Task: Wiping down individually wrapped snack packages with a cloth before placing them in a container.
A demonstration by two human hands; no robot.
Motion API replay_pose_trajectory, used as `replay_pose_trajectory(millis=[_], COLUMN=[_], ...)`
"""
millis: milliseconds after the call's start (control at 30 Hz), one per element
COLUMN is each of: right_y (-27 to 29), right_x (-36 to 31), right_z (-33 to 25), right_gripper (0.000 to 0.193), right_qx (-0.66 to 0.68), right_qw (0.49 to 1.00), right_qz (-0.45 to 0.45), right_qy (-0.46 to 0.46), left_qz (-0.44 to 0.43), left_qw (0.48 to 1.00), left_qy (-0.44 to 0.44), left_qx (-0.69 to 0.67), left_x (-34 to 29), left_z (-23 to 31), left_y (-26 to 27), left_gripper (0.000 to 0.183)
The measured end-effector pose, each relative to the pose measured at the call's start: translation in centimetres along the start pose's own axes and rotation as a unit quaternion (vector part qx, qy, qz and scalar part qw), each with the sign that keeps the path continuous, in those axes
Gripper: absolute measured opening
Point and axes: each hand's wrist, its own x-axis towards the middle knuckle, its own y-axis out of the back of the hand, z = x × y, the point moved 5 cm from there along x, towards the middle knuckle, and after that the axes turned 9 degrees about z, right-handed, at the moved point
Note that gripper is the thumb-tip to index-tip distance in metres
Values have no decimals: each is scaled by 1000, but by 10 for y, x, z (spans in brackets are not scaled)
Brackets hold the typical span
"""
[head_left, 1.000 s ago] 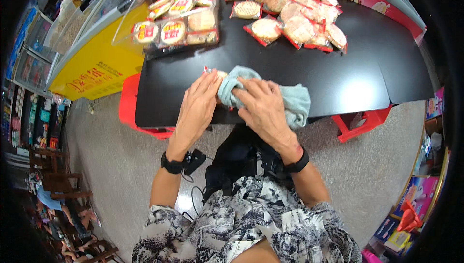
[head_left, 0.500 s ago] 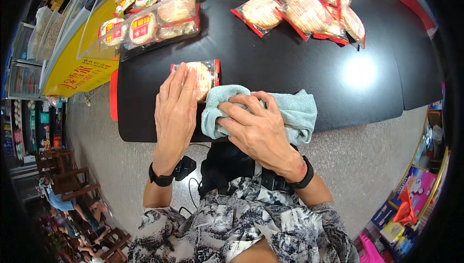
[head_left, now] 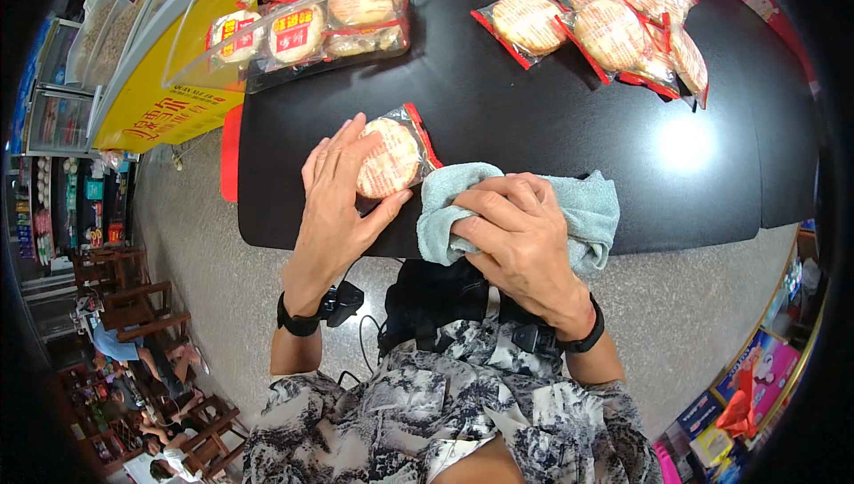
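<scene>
A flat round cake in a clear, red-edged wrapper (head_left: 392, 160) lies tilted on the black table (head_left: 534, 141) in front of me. My left hand (head_left: 336, 190) takes hold of its left side, with the fingers over the upper left edge and the thumb along the lower edge. Right beside it, my right hand (head_left: 516, 230) grips a pale green cloth (head_left: 583, 208), bunched up at the table's near edge. The fingertips of that hand sink partly into the folds.
Several similar wrapped cakes (head_left: 609, 35) lie heaped at the far right. A clear plastic box (head_left: 329, 66) at the far left holds more packs. Beyond the table's left end stands a yellow display case (head_left: 169, 119). Wooden chairs (head_left: 133, 302) and seated people are at lower left.
My left hand has gone from lying flat on the wrapped cake to holding its edge, thumb spread. The cake has turned clockwise. My right hand still grips the cloth; the whole view has shifted.
</scene>
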Motion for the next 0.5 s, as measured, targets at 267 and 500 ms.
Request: replay_pose_trajectory(millis=[267,500], right_y=[11,17], right_x=[-1,7], right_z=[9,-5], right_gripper=[29,31], right_qx=[98,110], right_qw=[989,975], right_qz=[79,186], right_qy=[-80,-58], left_qz=[107,51], left_qw=[823,503], left_qy=[204,338], left_qx=[-519,-794], left_x=[-7,-9], left_z=[-11,0], left_y=[-2,-33], left_gripper=[57,64])
